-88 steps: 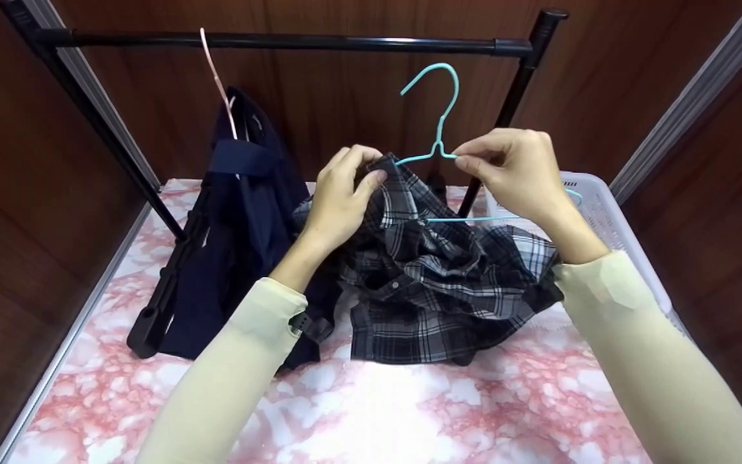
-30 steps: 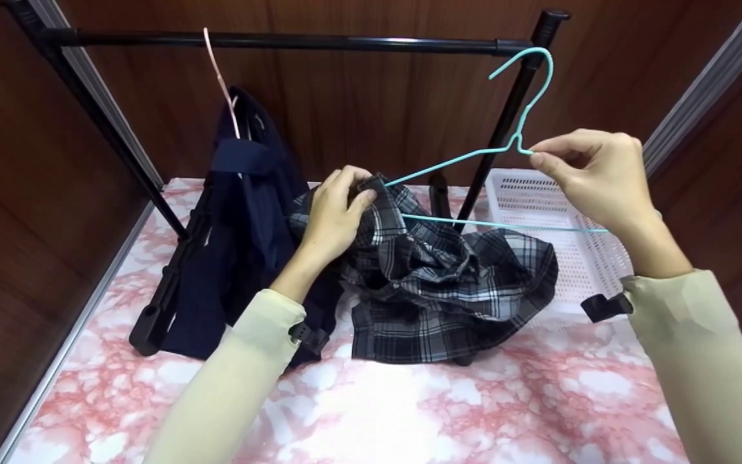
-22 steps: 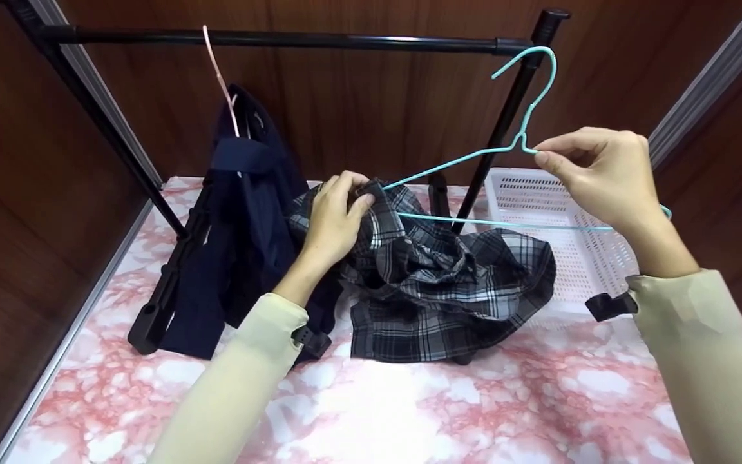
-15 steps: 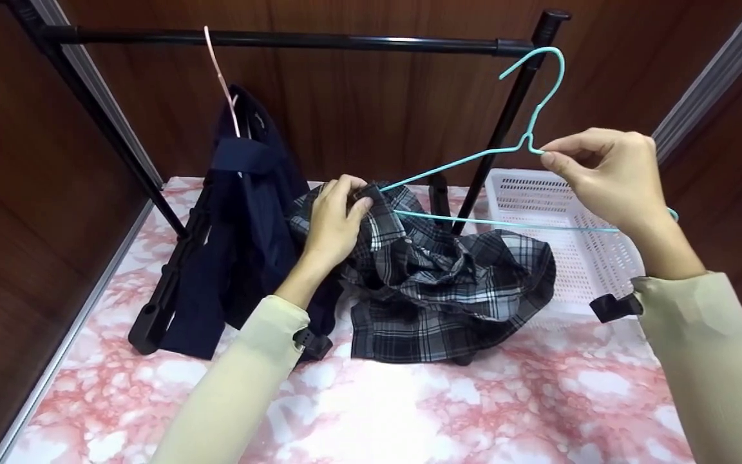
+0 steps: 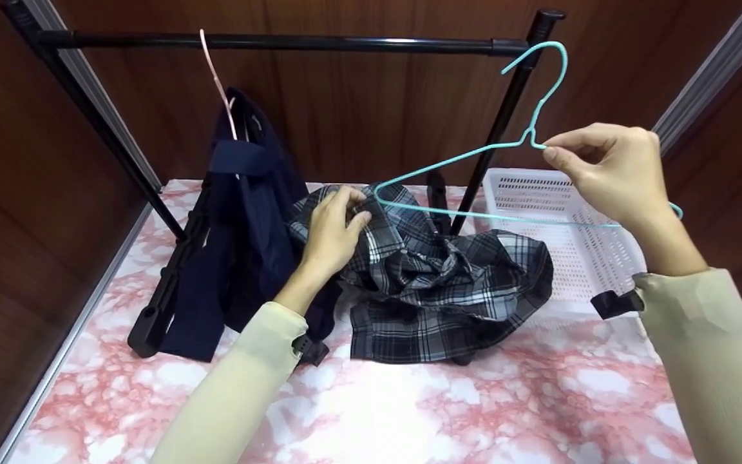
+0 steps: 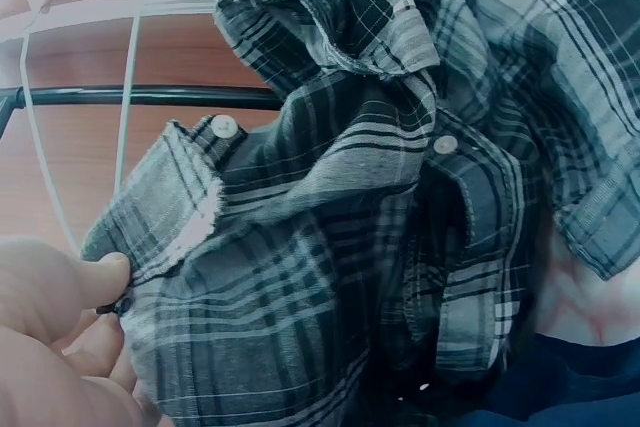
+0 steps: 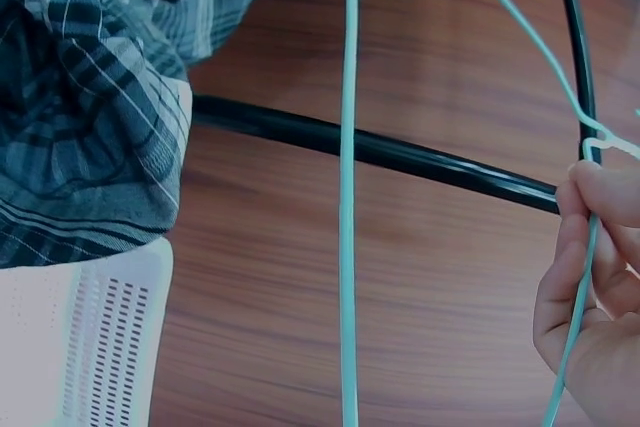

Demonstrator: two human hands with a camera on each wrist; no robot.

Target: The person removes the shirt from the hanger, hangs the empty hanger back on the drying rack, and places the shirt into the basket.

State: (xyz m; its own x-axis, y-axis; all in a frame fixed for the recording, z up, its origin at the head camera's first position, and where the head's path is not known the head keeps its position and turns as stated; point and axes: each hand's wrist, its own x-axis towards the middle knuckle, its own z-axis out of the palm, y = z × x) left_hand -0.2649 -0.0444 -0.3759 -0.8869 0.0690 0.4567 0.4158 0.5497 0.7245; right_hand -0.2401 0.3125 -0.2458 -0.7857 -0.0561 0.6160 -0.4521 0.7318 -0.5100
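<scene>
The left hand (image 5: pixel 331 227) still pinches the plaid shirt (image 5: pixel 438 283) heaped on the marble tabletop (image 5: pixel 377 412); beyond, the right hand (image 5: pixel 609 171) – fingertips gripping the teal hanger (image 5: pixel 467 154) – has drawn its tip free of the collar, under the black rail (image 5: pixel 281 42).

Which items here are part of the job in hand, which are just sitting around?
In hand:
- teal wire hanger, pinched at its neck by the right hand
- plaid shirt, gripped at its upper edge by the left hand

Lying about:
- navy garment on a pink hanger
- black rail
- white basket
- marbled tabletop
</scene>
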